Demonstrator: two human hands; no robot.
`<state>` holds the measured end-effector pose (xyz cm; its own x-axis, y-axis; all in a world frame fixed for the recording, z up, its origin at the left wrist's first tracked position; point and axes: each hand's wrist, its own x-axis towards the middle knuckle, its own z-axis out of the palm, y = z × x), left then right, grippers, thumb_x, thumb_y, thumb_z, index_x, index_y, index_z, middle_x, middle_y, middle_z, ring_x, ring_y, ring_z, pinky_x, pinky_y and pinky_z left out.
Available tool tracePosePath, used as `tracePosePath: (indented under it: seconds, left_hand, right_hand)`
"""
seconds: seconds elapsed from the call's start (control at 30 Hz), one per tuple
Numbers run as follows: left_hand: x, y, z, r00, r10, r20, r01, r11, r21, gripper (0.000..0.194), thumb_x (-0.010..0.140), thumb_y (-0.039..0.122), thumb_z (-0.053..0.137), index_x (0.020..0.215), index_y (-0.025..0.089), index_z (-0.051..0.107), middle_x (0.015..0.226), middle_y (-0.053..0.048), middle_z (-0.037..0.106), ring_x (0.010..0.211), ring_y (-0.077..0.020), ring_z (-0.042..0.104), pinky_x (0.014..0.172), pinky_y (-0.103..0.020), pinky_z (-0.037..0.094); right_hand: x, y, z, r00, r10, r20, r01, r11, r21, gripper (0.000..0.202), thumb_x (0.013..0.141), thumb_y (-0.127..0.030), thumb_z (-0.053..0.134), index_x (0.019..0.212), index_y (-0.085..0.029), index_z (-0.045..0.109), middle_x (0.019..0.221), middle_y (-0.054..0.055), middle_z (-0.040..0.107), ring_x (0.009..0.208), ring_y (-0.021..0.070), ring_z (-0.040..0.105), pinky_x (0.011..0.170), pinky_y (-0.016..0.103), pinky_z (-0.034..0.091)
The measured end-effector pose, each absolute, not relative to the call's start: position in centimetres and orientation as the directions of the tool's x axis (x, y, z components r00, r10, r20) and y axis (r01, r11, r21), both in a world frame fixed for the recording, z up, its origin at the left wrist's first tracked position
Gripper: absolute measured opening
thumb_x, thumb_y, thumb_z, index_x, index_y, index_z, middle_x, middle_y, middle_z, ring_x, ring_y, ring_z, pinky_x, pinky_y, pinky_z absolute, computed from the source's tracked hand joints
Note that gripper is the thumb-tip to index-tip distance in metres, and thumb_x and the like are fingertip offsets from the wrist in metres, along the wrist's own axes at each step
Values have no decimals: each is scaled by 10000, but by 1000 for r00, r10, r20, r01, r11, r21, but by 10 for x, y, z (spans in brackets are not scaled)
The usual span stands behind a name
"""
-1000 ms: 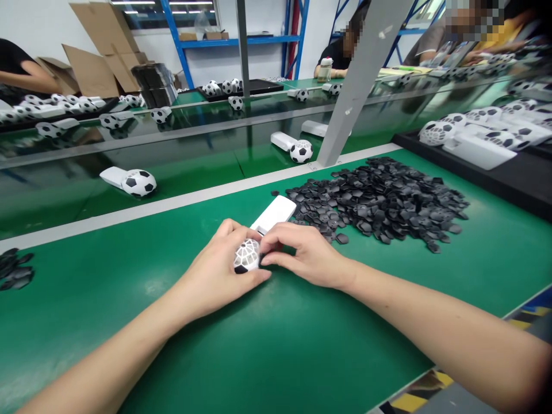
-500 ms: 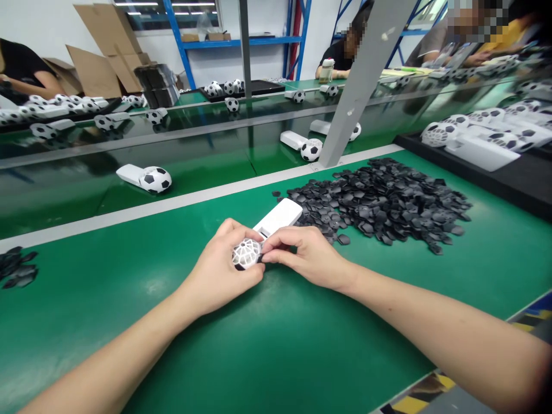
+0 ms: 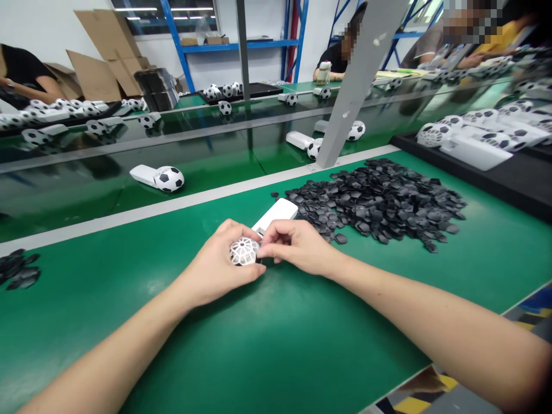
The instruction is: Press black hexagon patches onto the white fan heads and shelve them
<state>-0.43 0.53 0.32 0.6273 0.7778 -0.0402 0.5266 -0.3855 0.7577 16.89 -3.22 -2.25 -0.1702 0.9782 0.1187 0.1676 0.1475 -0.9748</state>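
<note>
A white ball-headed gadget [image 3: 254, 241] is gripped on the green table [image 3: 276, 345], just beside the pile of black pieces [image 3: 379, 201]. Its lattice ball is cupped by the left hand [image 3: 219, 264], fingers wrapped closed around it. The right hand [image 3: 297, 248] is pinched shut against the ball's edge; what lies between those fingertips cannot be told. The white handle is pointed toward the pile.
</note>
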Motion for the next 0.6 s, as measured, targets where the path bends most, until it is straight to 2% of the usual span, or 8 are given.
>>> tracePosePath:
  seconds: [0.07, 0.13, 0.2, 0.3, 0.4, 0.5, 0.53, 0.6]
  left_hand:
    - [-11, 15, 5, 612, 772, -173, 486, -194, 852, 317, 592, 274, 675, 887, 207, 578, 829, 4, 531, 673, -141, 528, 594, -263, 425]
    - [-17, 26, 8, 586, 765, -267, 371, 39, 928, 304, 608, 278, 657, 884, 177, 579, 745, -4, 563, 584, -122, 522, 516, -232, 397]
    - [-18, 40, 12, 540, 812, -222, 219, 119, 969, 306, 627, 296, 630, 885, 137, 586, 716, -29, 587, 563, -123, 536, 491, -221, 394]
    - [-11, 73, 18, 382, 924, 13, 172, -85, 981, 348, 698, 361, 546, 926, 102, 584, 847, -90, 612, 700, -162, 585, 572, -245, 451]
    - [0, 112, 17, 219, 948, 232, 260, -286, 922, 467, 791, 448, 458, 1142, 142, 473, 1130, -124, 533, 977, -210, 546, 760, -293, 463]
    - [7, 136, -2, 158, 910, 383, 419, -413, 809, 636, 719, 401, 612, 1266, 202, 356, 1352, -136, 320, 1248, -285, 307, 1000, -399, 295]
    - [7, 139, -11, 170, 899, 404, 470, -435, 768, 671, 679, 362, 663, 1262, 206, 368, 1381, -142, 270, 1281, -315, 233, 1031, -440, 231]
    - [8, 141, -30, 225, 877, 425, 548, -474, 689, 666, 641, 297, 701, 1233, 202, 413, 1393, -151, 251, 1294, -347, 181, 1045, -487, 165]
  right_hand:
    - [173, -32, -18, -96, 972, 216, 258, 234, -937, 157, 758, -294, 611, 697, -157, 566, 642, -20, 559, 568, 91, 505, 542, 216, 430]
    - [180, -34, -14, -1, 944, 330, 412, 301, -860, 139, 803, -286, 554, 730, -168, 565, 682, -4, 569, 609, 108, 515, 571, 229, 428]
    - [187, -35, -14, 30, 924, 382, 550, 304, -778, 150, 830, -304, 515, 764, -181, 566, 745, 20, 580, 643, 131, 524, 582, 252, 432]
    - [195, -30, -22, -45, 897, 440, 686, 348, -639, 174, 829, -371, 505, 842, -215, 579, 935, 55, 582, 778, 177, 553, 608, 276, 455]
    - [199, -25, -35, -95, 895, 435, 755, 350, -554, 238, 825, -448, 474, 885, -248, 587, 1034, 66, 567, 898, 216, 557, 561, 273, 475]
    - [204, -22, -47, -108, 890, 442, 814, 335, -475, 301, 829, -498, 429, 919, -263, 595, 1068, 70, 564, 989, 243, 538, 637, 313, 506]
    - [207, -21, -50, -113, 884, 454, 837, 331, -436, 323, 826, -511, 424, 946, -264, 594, 1082, 72, 563, 1022, 253, 522, 702, 344, 505]
    - [213, -18, -58, -130, 869, 477, 885, 318, -339, 385, 810, -545, 425, 1010, -259, 586, 1121, 80, 553, 1068, 279, 489, 798, 417, 474]
